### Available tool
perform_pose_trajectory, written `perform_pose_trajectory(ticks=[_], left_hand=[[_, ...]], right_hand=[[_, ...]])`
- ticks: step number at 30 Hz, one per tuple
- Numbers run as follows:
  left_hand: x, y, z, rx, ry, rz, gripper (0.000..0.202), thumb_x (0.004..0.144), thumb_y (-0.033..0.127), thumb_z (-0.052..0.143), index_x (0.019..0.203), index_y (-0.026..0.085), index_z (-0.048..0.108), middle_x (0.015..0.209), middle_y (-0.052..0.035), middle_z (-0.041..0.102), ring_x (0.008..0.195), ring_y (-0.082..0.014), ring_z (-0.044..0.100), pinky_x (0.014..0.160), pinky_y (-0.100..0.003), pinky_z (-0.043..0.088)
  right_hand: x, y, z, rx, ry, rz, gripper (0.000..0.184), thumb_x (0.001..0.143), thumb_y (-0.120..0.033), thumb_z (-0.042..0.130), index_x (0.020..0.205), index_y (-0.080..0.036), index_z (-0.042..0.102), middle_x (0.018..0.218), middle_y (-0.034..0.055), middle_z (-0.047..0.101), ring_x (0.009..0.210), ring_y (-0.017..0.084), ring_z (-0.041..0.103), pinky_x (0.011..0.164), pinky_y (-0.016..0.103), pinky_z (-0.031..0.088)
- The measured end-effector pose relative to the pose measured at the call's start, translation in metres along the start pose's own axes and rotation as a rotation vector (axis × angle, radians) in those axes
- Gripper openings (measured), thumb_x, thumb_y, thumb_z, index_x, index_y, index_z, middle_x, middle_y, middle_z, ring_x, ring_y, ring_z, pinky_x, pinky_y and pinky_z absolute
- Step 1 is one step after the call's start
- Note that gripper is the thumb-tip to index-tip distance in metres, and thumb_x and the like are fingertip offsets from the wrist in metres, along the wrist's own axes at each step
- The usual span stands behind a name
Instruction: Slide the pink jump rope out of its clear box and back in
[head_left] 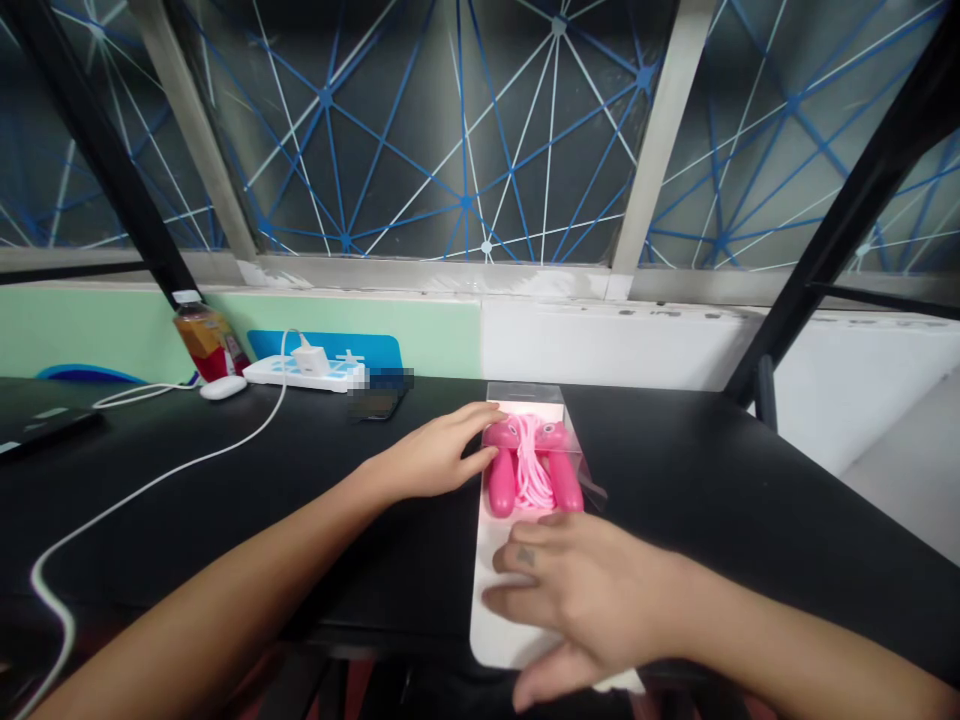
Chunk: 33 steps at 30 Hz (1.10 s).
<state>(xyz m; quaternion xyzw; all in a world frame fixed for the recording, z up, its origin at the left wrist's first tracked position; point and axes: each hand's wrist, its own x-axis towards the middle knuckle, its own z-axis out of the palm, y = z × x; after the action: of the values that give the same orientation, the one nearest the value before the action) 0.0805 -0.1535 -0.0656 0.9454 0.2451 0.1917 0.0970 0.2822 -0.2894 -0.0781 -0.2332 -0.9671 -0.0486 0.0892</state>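
A pink skipping rope (533, 468) with two pink handles and a coiled cord lies in a clear plastic pack (525, 400) on a white backing card (489, 630), on the black table (225, 500). My left hand (435, 455) rests at the pack's left edge, fingers stretched out and touching the left handle. My right hand (577, 590) lies flat on the lower part of the white card, fingers spread, just below the handles. The card's near end hangs over the table's front edge.
At the back left stand a bottle with an orange drink (208, 340), a white power strip with a charger (304, 370), a white mouse-like object (223, 388) and a dark phone (379, 402). A white cable (150, 485) runs across the table. A dark device (41, 428) lies far left.
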Motion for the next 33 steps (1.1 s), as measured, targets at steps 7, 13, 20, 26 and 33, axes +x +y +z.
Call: perform_pose_trajectory(ticks=[7,13,20,26,33], left_hand=[[0.002,-0.006,0.004,0.027,-0.022,0.029,0.036,0.097,0.029,0.047,0.132,0.026,0.057,0.145,-0.0057,0.049,0.132,-0.0207,0.048,0.112,-0.039,0.038],[-0.001,0.000,0.001,0.015,-0.007,0.063,0.033,0.097,0.028,0.048,0.128,0.026,0.060,0.143,-0.0042,0.052,0.129,-0.0192,0.051,0.110,-0.037,0.040],[-0.005,-0.001,0.000,-0.016,0.011,0.055,0.034,0.094,0.027,0.052,0.127,0.026,0.060,0.141,-0.0037,0.054,0.128,-0.0200,0.052,0.110,-0.038,0.041],[-0.007,0.000,0.000,-0.052,-0.023,0.002,0.031,0.098,0.032,0.045,0.124,0.027,0.062,0.142,-0.0020,0.053,0.130,-0.0197,0.050,0.111,-0.039,0.038],[-0.012,0.007,-0.004,-0.103,-0.094,0.002,0.052,0.086,0.046,0.064,0.134,0.029,0.053,0.149,-0.0052,0.044,0.134,-0.0253,0.044,0.109,-0.040,0.040]], right_hand=[[-0.001,0.005,0.000,0.118,-0.062,0.176,0.056,0.088,-0.063,0.050,0.123,-0.021,0.061,0.111,0.0105,0.065,0.096,0.025,0.061,0.082,0.037,0.048],[-0.002,0.013,-0.001,0.065,-0.041,0.364,0.047,0.094,-0.052,0.048,0.126,-0.020,0.061,0.125,0.0155,0.062,0.111,0.031,0.060,0.089,0.046,0.048],[-0.019,0.018,-0.019,0.260,-0.088,0.327,0.062,0.085,-0.044,0.063,0.141,-0.023,0.047,0.143,0.0133,0.050,0.125,0.029,0.052,0.102,0.044,0.043],[-0.032,0.046,-0.024,0.130,0.200,0.514,0.030,0.092,-0.029,0.052,0.120,-0.022,0.061,0.124,0.0089,0.060,0.119,0.024,0.052,0.101,0.043,0.043],[-0.039,0.063,-0.001,0.090,0.184,0.609,0.058,0.091,-0.045,0.053,0.143,-0.022,0.040,0.145,0.0155,0.040,0.134,0.031,0.037,0.106,0.053,0.038]])
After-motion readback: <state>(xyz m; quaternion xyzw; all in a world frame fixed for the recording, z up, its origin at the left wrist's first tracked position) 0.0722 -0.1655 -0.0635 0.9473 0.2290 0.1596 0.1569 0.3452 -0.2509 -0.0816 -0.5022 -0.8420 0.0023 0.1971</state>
